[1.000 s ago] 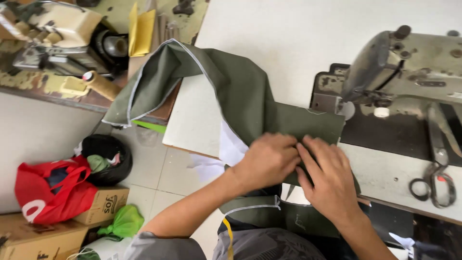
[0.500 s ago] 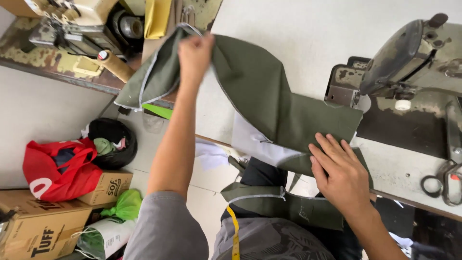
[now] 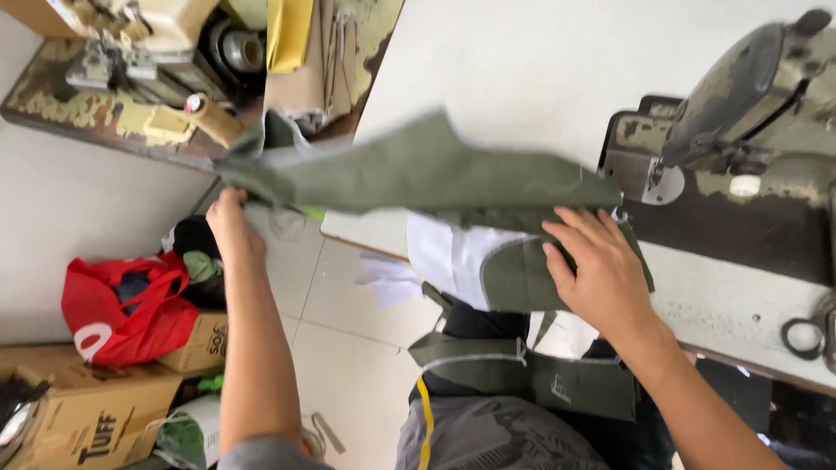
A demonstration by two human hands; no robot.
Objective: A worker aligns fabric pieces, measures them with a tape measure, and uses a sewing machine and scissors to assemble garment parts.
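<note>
An olive-green garment piece [image 3: 418, 174] with white lining stretches across the white sewing table [image 3: 522, 61]. My left hand [image 3: 231, 222] grips its far left end, out past the table's left edge. My right hand [image 3: 601, 270] lies flat on the fabric's right end near the front edge of the table, just left of the old grey sewing machine [image 3: 740, 96]. More green fabric [image 3: 522, 374] hangs down over my lap.
Black scissors [image 3: 810, 335] lie at the right on the machine bed. On the floor at left are a red bag [image 3: 126, 309], cardboard boxes [image 3: 87, 409] and green scraps. Another worn table with a machine [image 3: 148, 52] stands at upper left.
My left hand left the fold beside my right hand, reached up to the fabric's far end, then pulled it down and left, stretching the piece out. My right hand stayed pressed on the fabric.
</note>
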